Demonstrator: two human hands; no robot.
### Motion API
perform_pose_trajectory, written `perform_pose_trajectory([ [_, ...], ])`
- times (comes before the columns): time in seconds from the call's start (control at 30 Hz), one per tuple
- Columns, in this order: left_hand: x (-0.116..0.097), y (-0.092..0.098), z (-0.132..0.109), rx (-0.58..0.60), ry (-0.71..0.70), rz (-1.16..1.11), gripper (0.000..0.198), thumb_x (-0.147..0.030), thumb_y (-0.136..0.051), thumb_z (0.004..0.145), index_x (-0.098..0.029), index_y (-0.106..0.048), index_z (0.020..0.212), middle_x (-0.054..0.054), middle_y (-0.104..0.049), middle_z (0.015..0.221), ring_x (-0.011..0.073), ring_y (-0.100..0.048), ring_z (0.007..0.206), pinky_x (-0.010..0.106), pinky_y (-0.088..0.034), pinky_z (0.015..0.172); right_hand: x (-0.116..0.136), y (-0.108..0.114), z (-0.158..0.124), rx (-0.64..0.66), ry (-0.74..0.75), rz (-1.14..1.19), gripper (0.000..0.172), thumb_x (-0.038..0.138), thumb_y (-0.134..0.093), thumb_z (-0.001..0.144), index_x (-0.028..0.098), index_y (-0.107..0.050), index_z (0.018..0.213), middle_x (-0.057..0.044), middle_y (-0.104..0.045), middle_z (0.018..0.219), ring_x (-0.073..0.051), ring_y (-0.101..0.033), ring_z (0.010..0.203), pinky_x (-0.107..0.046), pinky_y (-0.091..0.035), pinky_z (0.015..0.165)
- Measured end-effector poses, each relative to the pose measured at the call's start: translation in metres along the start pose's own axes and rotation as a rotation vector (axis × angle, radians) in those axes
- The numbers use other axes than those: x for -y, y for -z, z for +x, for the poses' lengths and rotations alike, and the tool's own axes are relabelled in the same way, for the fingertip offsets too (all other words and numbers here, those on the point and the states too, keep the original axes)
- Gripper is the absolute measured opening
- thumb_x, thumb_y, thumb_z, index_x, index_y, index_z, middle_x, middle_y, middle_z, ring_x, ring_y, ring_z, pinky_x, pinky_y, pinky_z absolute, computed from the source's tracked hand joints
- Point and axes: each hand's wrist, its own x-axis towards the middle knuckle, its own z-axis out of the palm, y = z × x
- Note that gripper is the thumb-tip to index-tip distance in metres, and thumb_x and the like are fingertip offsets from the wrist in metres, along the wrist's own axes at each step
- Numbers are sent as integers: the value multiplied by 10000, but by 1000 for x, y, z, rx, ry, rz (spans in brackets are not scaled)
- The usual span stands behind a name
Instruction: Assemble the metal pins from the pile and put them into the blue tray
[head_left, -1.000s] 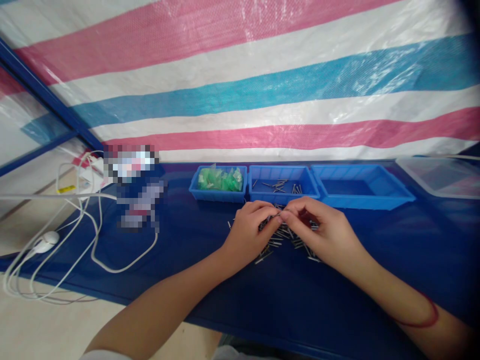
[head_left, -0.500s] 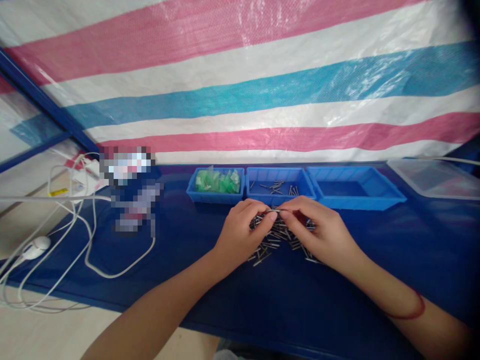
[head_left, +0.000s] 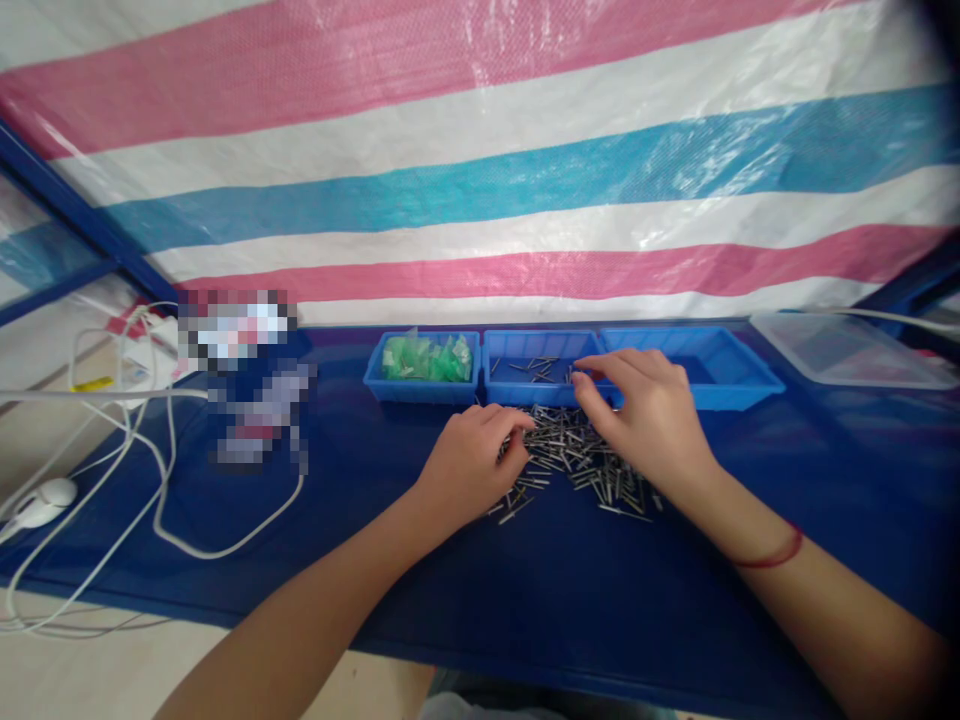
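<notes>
A pile of thin metal rivets (head_left: 559,440) lies on the blue table in front of the blue bins. At its left edge rests my left hand (head_left: 476,455), thumb and fingers apart, with nothing visible between them. My right hand (head_left: 645,410) is over the front edge of the middle blue bin (head_left: 541,345), thumb and forefinger curved near each other; a small gap shows between the tips. Several rivets (head_left: 541,370) lie loose inside that bin. A red band circles my right wrist.
The left bin (head_left: 424,393) holds green plastic packets. The right bin (head_left: 739,388) is partly behind my right hand. A clear lid (head_left: 840,350) lies at far right. White cables (head_left: 165,500), a power strip (head_left: 150,360) and blurred items are on the left.
My hands have parted from their pinch on a rivet above the pile. The right hand moved up to the middle bin; the left opened and stayed beside the pile. The view shifted slightly.
</notes>
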Motion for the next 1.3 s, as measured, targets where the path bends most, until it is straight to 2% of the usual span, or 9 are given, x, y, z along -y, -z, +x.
perform_pose_trajectory([
  [0.1, 1, 5, 0, 97, -80, 56, 159, -164, -539, 845, -190, -667, 935, 27, -686, 940, 173, -591, 838, 311, -400, 755, 4, 5, -5, 42, -18, 94, 173, 282, -539, 890, 199, -682, 941, -69, -706, 899, -252, -605, 864, -381, -414, 730],
  [0.2, -1, 8, -1, 216, -162, 118, 135, -260, -598, 831, -217, -686, 924, 18, -660, 923, 182, -572, 868, 314, -365, 729, 8, 8, -8, 72, -19, 183, 170, 260, -538, 884, 191, -678, 949, -71, -705, 890, -244, -611, 857, -388, -442, 750],
  [0.27, -2, 6, -2, 249, -182, 170, 152, -322, -608, 842, -229, -691, 929, 17, -644, 926, 186, -559, 878, 319, -345, 717, 11, 10, -8, 74, -12, 225, 166, 253, -539, 881, 189, -676, 949, -69, -704, 894, -242, -613, 866, -391, -452, 770],
  [0.6, -17, -2, -5, 289, -118, 360, 169, -290, -498, 933, -201, -641, 925, 49, -607, 1002, 204, -519, 920, 344, -332, 735, 25, 14, -11, 133, 62, 306, 131, 218, -540, 879, 192, -666, 902, -64, -707, 930, -232, -613, 880, -403, -455, 812],
  [0.9, -7, -1, -1, 154, 26, 168, 133, -293, -488, 956, -226, -598, 988, 1, -646, 1014, 186, -532, 932, 331, -335, 750, 24, 14, -10, 187, 74, 388, 149, 103, -542, 815, 175, -663, 866, -53, -716, 882, -212, -614, 856, -370, -466, 795],
  [1.03, -5, -1, -1, 148, -1, 195, 132, -253, -511, 938, -241, -603, 1032, -2, -640, 1046, 183, -534, 932, 335, -326, 765, 22, 14, -9, 206, 64, 378, 142, 113, -544, 822, 175, -663, 867, -53, -715, 896, -215, -608, 857, -380, -463, 806],
  [1.1, -7, 0, -2, 151, -33, 210, 111, -258, -536, 915, -242, -621, 985, -1, -625, 1054, 185, -530, 947, 335, -326, 770, 21, 14, -10, 217, 56, 370, 135, 121, -547, 828, 179, -664, 864, -51, -714, 897, -216, -605, 857, -385, -461, 810],
  [1.2, -9, 3, -5, 191, -76, 245, 117, -331, -599, 863, -231, -641, 908, 10, -608, 1003, 195, -529, 930, 338, -326, 754, 21, 14, -10, 229, 52, 357, 124, 136, -553, 835, 183, -663, 868, -51, -711, 900, -220, -602, 860, -390, -458, 812],
  [1.3, -11, 5, -6, 248, -98, 300, 160, -364, -588, 872, -224, -648, 923, 20, -600, 967, 195, -529, 899, 343, -324, 734, 21, 13, -10, 240, 53, 345, 115, 155, -552, 846, 191, -660, 864, -50, -712, 908, -223, -601, 866, -391, -455, 808],
])
